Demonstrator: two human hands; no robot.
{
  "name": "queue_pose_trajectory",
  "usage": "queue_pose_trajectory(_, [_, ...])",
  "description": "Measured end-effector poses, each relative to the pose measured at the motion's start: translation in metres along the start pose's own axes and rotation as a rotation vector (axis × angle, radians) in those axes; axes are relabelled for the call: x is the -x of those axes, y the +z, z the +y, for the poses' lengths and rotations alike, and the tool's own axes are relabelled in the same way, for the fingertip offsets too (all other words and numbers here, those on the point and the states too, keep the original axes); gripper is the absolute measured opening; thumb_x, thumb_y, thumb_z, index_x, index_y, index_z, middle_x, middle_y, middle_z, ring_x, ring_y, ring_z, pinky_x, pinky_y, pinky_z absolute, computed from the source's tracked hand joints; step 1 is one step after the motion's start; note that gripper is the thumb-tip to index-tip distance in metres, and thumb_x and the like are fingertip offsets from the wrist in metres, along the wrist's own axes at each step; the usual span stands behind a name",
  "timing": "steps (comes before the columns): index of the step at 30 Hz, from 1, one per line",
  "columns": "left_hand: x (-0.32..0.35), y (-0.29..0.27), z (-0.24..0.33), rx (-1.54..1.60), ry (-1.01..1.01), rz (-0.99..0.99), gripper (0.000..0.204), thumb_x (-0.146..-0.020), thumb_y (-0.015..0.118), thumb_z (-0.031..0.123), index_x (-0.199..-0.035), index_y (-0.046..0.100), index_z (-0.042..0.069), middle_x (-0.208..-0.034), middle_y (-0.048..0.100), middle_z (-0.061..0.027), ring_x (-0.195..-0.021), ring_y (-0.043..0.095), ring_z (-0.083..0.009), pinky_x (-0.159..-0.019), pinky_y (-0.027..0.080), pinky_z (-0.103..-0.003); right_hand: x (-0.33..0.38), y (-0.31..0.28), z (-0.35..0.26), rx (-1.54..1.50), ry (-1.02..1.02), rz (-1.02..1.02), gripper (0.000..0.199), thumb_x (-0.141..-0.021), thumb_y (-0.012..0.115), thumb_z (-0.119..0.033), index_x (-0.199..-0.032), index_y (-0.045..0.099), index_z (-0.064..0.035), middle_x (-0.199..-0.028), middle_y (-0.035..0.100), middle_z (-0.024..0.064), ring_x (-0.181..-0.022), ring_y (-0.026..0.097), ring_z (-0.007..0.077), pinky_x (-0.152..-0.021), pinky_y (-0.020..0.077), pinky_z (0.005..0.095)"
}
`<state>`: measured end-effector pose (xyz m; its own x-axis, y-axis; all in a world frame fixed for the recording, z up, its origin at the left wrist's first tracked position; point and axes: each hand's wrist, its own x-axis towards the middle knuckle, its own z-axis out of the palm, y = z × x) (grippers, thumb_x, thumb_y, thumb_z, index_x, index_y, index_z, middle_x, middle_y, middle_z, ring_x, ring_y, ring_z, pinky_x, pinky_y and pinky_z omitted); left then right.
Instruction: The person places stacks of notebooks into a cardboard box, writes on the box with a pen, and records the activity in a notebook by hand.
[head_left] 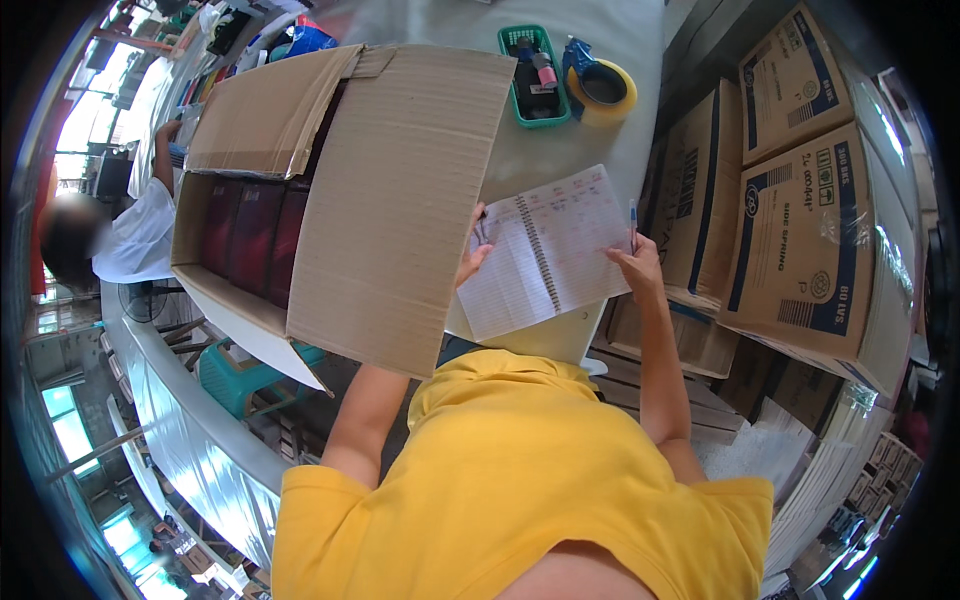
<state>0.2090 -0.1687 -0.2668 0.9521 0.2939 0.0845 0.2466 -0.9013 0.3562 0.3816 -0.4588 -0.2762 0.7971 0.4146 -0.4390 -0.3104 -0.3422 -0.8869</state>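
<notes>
An open spiral notebook (548, 250) with ruled, written pages lies on the grey table (560, 150). My left hand (472, 258) rests on its left page, partly hidden behind a cardboard flap. My right hand (638, 262) holds a blue pen (633, 222) upright at the notebook's right edge. A large open cardboard box (340, 190) stands to the left, with dark red packs (250, 235) inside.
A green basket (533, 75) of small items and a tape dispenger (598, 85) sit at the table's far end. Stacked printed cartons (800, 230) fill the right side. Another person in white (140, 235) is at the far left.
</notes>
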Motion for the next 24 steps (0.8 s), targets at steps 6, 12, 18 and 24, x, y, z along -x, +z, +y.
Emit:
queue_pose_trajectory(6, [-0.01, 0.018, -0.022, -0.206, 0.182, -0.055, 0.065, -0.074, 0.072, 0.015, -0.131, 0.047, -0.003, -0.115, 0.058, -0.0206, -0.106, 0.06, -0.036, -0.089, 0.052, -0.041, 0.0, 0.001, -0.004, 0.063, -0.001, 0.019, 0.026, -0.076, 0.066, -0.001, -0.102, 0.069, 0.0012, -0.087, 0.07, 0.005, -0.08, 0.062, 0.0117, -0.077, 0.0478, 0.0271])
queue_pose_trajectory(12, [-0.008, -0.003, 0.026, -0.3, 0.08, -0.135, 0.073, -0.071, 0.072, 0.018, -0.13, 0.043, -0.013, -0.124, 0.055, -0.0255, -0.115, 0.057, -0.0349, -0.093, 0.051, -0.042, -0.001, -0.004, 0.002, 0.055, -0.03, 0.013, 0.025, -0.076, 0.064, 0.0, -0.101, 0.069, 0.0018, -0.088, 0.07, 0.0048, -0.08, 0.062, 0.012, -0.077, 0.0475, 0.0269])
queue_pose_trajectory(18, [-0.002, 0.018, 0.034, -0.543, 0.059, -0.119, 0.073, -0.073, 0.069, 0.017, -0.132, 0.041, -0.015, -0.13, 0.051, -0.0292, -0.121, 0.053, -0.0374, -0.095, 0.049, -0.043, 0.0, -0.006, 0.003, 0.107, -0.074, 0.016, 0.026, -0.078, 0.063, -0.002, -0.103, 0.068, 0.0002, -0.086, 0.07, 0.0055, -0.08, 0.062, 0.0117, -0.076, 0.0476, 0.0268])
queue_pose_trajectory(24, [-0.004, 0.028, 0.009, -0.625, 0.074, -0.131, 0.068, -0.078, 0.067, 0.016, -0.137, 0.04, -0.008, -0.131, 0.051, -0.0246, -0.118, 0.055, -0.0364, -0.093, 0.051, -0.042, 0.023, 0.004, -0.027, 0.274, -0.16, 0.033, 0.025, -0.081, 0.062, -0.007, -0.106, 0.068, -0.0044, -0.081, 0.069, 0.01, -0.076, 0.062, 0.0121, -0.073, 0.0479, 0.0281])
